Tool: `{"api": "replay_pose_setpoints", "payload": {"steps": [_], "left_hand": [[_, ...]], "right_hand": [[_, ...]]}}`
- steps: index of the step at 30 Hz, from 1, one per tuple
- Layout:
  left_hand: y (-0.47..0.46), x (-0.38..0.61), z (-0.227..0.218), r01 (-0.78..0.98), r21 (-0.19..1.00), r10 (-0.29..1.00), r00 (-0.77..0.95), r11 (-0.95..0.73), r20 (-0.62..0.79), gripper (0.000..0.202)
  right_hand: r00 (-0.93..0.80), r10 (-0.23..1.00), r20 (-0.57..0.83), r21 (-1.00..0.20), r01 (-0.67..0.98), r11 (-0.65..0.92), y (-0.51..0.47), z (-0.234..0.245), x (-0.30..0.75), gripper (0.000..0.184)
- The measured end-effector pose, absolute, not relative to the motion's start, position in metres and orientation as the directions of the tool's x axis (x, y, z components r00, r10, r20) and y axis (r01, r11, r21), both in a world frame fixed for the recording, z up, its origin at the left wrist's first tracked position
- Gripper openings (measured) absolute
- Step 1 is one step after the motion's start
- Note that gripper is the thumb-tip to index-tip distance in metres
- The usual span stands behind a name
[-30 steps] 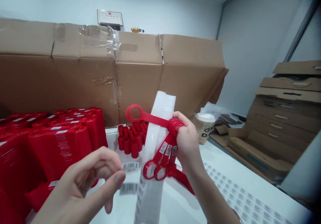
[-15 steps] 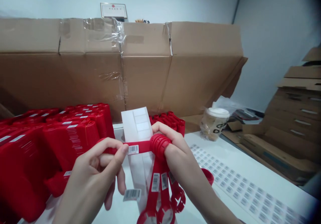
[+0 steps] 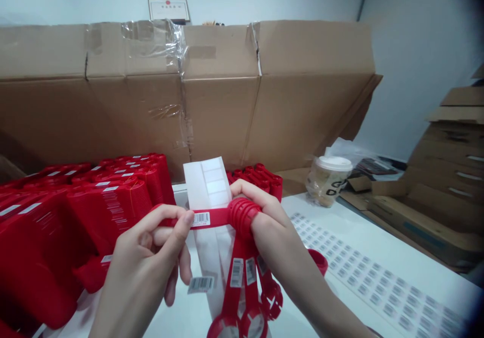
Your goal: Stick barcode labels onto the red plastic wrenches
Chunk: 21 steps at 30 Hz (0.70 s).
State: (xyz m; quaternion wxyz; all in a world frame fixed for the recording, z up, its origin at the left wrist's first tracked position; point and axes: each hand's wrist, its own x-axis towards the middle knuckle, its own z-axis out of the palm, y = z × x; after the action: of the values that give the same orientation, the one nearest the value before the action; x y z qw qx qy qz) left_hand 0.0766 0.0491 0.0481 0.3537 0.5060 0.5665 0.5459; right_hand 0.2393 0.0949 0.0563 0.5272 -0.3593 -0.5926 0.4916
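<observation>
My left hand (image 3: 141, 257) pinches one end of a red plastic strap (image 3: 219, 217) between thumb and index finger. A white barcode label (image 3: 201, 219) lies on that strap, just beside my thumb tip. Another barcode label (image 3: 201, 284) hangs at the lower fingers of my left hand. My right hand (image 3: 270, 222) grips the strap's other end along with several more red straps (image 3: 242, 214), stacked in a bundle. Their labelled lengths hang below and end in round cut-out loops. Behind the strap stands a white label backing strip (image 3: 196, 181); my right fingers are partly hidden.
Stacks of red straps (image 3: 109, 202) with labels stand at left, and a smaller red pile (image 3: 260, 179) lies behind my right hand. A barcode label sheet (image 3: 363, 272) lies on the white table at right. Beyond are a bagged cup (image 3: 328, 176) and a cardboard wall (image 3: 219, 111).
The view has shifted slightly. Both hands keep their hold on the strap, and the labels stay in nearly the same places.
</observation>
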Motion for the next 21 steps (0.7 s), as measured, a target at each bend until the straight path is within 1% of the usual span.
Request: {"api": "replay_pose_setpoints", "payload": {"steps": [8,12,16,21], "left_hand": [[0.05,0.079,0.048,0.157,0.98,0.956,-0.248,-0.119,0.155,0.047],[0.048,0.08,0.049,0.163,0.981,0.946,-0.286,-0.106,0.149,0.043],[0.049,0.081,0.046,0.175,0.979,0.961,-0.238,-0.101,0.142,0.048],[0.048,0.088,0.049,0.171,0.981,0.94,-0.313,-0.088,0.138,0.048]], "right_hand": [[-0.2,0.945,0.258,-0.964,-0.115,0.239,0.096,0.053,0.24,0.016],[-0.191,0.95,0.247,-0.966,-0.12,0.227,0.094,0.054,0.239,0.015],[-0.196,0.949,0.246,-0.965,-0.139,0.221,0.096,0.052,0.239,0.014],[-0.207,0.941,0.266,-0.959,-0.158,0.236,0.097,0.051,0.239,0.012]]}}
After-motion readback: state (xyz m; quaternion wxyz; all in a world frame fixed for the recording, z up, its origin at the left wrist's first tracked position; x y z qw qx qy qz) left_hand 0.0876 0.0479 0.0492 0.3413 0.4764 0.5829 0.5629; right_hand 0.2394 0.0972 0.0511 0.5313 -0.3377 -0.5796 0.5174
